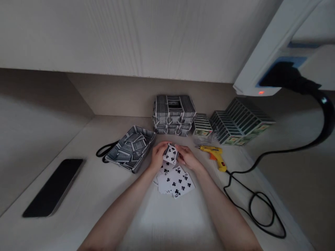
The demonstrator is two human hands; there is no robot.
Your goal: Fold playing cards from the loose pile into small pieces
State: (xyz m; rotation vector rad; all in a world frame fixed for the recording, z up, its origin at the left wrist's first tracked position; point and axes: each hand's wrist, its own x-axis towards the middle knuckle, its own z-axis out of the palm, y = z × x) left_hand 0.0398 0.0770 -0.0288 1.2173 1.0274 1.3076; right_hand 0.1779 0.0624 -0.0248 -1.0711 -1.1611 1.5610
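Between my two hands is a playing card (171, 154), a seven of clubs facing up, with what look like folded edges at its sides. My left hand (158, 155) grips it from the left, fingers closed round the edge. From the right my right hand (186, 156) holds the same card, fingers bent against it. Below lie several loose club cards (180, 186), spread face up on the table. To the left sits a tray made of folded cards (115, 161), with patterned card pieces (133, 146) in it.
A box built of cards (172, 113) stands at the back. Stacked card packs (232, 123) are right of it. A yellow glue gun (216, 155) lies near my right hand, its black cord (261, 202) coiled. A phone (53, 188) and a power strip (251, 76) flank the workspace.
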